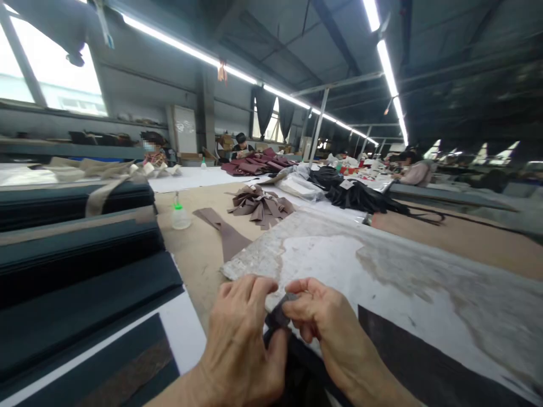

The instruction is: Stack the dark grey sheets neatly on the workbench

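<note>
Head view: both hands meet at the near edge of the desk [203, 249], knuckles up and wrists low; the left hand [244, 339] curls its fingers inward, thumb pressed against a small dark fabric piece [280, 314]; the right hand [320, 316] pinches the same piece between thumb and forefinger, its forearm running off toward the lower right; so both hands are closed narrowly on the fabric, which sits between them just above a dark cloth [305, 373] trailing down to the bottom edge. A worn white sheet [382, 271] covers the desk just beyond the hands; dark folded stacks [80, 249] line the left edge; farther up lie a brown strip [227, 234], a brown pile [259, 206] and a green-capped bottle [180, 215]; black cloth [356, 195] lies toward the far right; other people sit at the far end.
</note>
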A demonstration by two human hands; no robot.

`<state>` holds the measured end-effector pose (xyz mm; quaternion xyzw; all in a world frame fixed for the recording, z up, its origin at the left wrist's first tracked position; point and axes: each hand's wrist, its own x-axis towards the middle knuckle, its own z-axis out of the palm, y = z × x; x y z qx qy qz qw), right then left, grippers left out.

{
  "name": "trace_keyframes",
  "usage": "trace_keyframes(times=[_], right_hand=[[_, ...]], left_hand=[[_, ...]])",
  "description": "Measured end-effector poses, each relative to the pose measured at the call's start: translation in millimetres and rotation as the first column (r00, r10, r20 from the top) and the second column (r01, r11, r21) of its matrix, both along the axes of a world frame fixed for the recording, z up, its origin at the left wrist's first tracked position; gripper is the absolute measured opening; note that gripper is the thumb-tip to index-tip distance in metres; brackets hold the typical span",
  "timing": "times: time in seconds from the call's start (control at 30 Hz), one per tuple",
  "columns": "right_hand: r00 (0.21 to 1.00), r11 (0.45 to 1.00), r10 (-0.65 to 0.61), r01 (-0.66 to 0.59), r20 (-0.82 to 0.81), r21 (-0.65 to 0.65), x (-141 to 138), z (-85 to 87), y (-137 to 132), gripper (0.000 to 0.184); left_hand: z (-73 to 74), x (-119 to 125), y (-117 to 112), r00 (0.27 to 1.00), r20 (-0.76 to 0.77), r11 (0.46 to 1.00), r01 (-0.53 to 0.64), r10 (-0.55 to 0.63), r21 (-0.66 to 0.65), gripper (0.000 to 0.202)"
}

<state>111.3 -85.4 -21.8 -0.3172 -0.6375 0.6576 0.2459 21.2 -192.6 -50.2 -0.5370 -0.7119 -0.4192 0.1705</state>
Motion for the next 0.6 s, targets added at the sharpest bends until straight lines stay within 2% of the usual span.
trace_keyframes(times=[0.07,0.13,0.17,0.23,0.3,0.37,0.4,0.5,0.6], right_hand=[[0.998,0.998,0.061,-0.061,-0.022,0.002,-10.0,4.2,-12.0,0.030],[0.991,0.993,0.120,-0.121,-0.062,-0.013,-17.5,5.2,-20.4,0.031],[0.985,0.988,0.151,-0.153,-0.083,-0.030,-20.5,4.4,-23.1,0.032],[0.970,0.973,0.212,-0.221,-0.122,-0.069,-25.3,0.6,-25.9,0.037],[0.956,0.955,0.229,-0.258,-0.185,-0.150,-28.9,-6.6,-26.6,0.046],[0.945,0.930,0.176,-0.251,-0.275,-0.269,-31.6,-17.8,-27.5,0.055],[0.942,0.917,0.132,-0.235,-0.309,-0.322,-32.9,-24.9,-28.7,0.056],[0.950,0.902,0.063,-0.186,-0.307,-0.389,-37.2,-49.4,-39.1,0.054],[0.956,0.843,0.133,-0.248,-0.262,-0.477,-43.8,-69.8,-58.2,0.056]], left_hand=[[4.6,-6.0,-0.4,0.996,0.063,0.998,-0.061,0.062,-0.028,0.019],[9.3,-13.9,-5.5,0.956,0.259,0.991,-0.124,0.135,-0.058,0.014],[12.5,-17.8,-9.3,0.911,0.386,0.989,-0.132,0.145,-0.061,0.013],[20.3,-25.0,-17.4,0.761,0.645,0.996,-0.085,0.071,-0.009,0.009],[27.0,-31.8,-24.9,0.526,0.847,0.993,-0.033,-0.080,0.114,0.005],[29.0,-39.1,-32.1,0.297,0.938,0.978,-0.051,-0.180,0.204,0.014],[27.7,-43.0,-36.1,0.211,0.958,0.974,-0.077,-0.193,0.214,0.020],[16.8,-54.4,-49.7,0.067,0.982,0.968,-0.169,-0.175,0.184,0.035],[2.5,-62.7,-62.9,-0.074,0.981,0.954,-0.253,-0.182,0.158,0.033]])
